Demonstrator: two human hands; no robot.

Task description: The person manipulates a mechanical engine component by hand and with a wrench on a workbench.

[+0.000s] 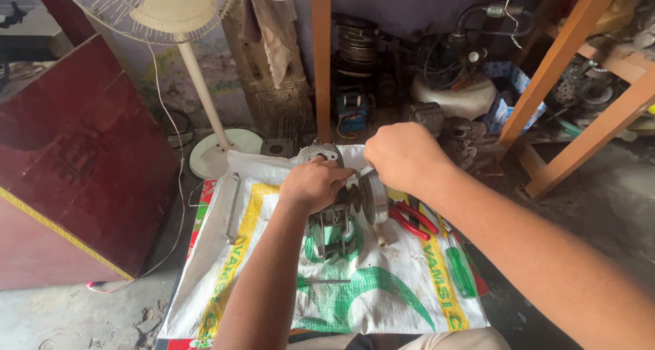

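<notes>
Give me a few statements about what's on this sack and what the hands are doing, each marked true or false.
1. Both hands, left hand and right hand, are on the small metal engine part. True.
2. The red-handled pliers lie to the left of the left hand. False: they lie under the right forearm.
3. A green-handled screwdriver lies on the woven sack. True.
4. The pedestal fan stands on the sack. False: its base sits on the floor behind it.

We see a dusty concrete floor (102, 316), a dark red cabinet (75, 166) at left, a white pedestal fan (174, 12) against the stained wall (225, 77), and an orange wooden table frame (556, 56) in daylight.
</notes>
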